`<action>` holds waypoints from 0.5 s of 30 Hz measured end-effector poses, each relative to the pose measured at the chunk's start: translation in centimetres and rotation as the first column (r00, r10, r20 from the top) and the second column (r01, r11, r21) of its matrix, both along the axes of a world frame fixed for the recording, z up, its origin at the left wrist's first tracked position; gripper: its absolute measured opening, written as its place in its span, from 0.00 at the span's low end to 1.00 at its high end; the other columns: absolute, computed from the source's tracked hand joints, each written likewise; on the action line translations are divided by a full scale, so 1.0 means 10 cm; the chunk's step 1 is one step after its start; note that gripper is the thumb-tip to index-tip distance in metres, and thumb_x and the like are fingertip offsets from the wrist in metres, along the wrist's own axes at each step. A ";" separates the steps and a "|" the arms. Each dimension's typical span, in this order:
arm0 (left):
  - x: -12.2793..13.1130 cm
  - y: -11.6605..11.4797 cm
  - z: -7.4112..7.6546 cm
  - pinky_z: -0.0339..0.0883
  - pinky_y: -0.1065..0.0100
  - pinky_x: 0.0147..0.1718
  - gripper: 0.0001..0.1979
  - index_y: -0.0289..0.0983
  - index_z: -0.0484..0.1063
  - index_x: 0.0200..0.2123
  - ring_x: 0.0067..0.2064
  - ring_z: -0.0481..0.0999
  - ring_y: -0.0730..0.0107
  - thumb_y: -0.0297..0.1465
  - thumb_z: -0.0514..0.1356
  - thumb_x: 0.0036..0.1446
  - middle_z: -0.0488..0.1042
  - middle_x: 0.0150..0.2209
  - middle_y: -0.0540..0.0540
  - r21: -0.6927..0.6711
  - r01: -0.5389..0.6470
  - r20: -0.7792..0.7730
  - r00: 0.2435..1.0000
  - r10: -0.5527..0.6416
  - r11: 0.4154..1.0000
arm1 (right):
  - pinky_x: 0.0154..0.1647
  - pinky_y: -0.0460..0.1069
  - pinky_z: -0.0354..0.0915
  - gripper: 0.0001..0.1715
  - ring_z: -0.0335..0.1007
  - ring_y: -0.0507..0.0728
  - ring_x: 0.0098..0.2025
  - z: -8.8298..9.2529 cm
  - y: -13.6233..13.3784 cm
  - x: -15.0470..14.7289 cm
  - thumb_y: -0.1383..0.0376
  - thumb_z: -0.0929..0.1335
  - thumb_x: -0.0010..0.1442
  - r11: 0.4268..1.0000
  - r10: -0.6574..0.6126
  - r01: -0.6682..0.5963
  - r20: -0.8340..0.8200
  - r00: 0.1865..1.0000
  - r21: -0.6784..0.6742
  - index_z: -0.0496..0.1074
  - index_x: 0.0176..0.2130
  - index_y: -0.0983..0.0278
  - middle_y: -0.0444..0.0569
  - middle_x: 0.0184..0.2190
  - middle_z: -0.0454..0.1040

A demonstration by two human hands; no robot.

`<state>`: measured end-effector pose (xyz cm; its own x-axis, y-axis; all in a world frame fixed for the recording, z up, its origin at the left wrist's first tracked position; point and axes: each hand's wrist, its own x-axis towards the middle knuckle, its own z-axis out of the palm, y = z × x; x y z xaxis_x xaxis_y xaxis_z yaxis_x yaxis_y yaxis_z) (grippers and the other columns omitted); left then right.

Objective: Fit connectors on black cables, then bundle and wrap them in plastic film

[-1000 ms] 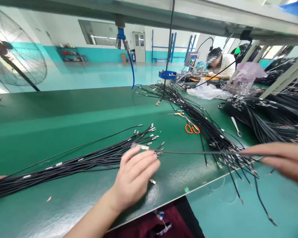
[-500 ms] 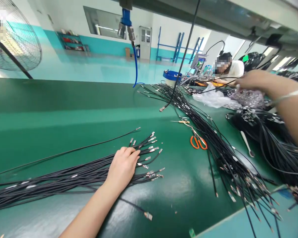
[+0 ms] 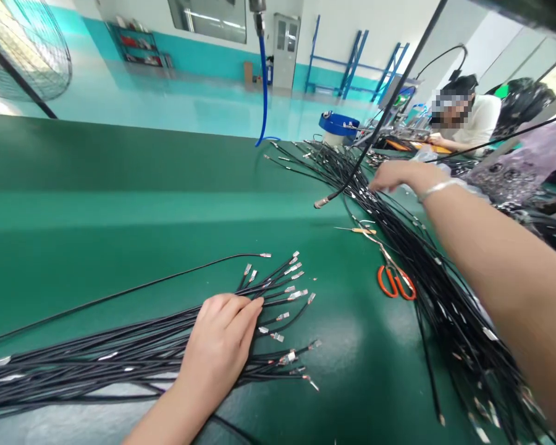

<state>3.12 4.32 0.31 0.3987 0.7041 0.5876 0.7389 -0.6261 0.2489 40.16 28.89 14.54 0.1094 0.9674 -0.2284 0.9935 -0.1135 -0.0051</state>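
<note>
Left hand (image 3: 220,337) over near cables (image 3: 134,334); right hand (image 3: 393,175) at far cables (image 3: 410,244); cannot tell either grip; crossed lengths could snag.

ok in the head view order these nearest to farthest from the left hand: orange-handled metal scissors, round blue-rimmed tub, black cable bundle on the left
1. Black cable bundle: on the left, under the left hand.
2. Orange-handled metal scissors: on the green table, to the right.
3. Round blue-rimmed tub: far back, right of centre.
</note>
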 end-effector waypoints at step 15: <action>0.04 -0.06 -0.01 0.58 0.63 0.38 0.09 0.35 0.71 0.39 0.39 0.64 0.66 0.31 0.52 0.61 0.70 0.34 0.45 -0.029 -0.019 -0.050 0.999 0.017 0.999 | 0.42 0.48 0.62 0.16 0.69 0.56 0.43 -0.63 -2.07 -1.67 0.62 0.60 0.63 0.594 0.804 -0.798 -0.114 0.583 0.103 0.73 0.42 0.62 0.46 0.40 0.73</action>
<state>3.53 3.70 0.20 0.4142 0.7281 0.5462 0.7622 -0.6055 0.2292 23.48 8.16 8.21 -0.7426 0.6552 -0.1388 0.6695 0.7314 -0.1295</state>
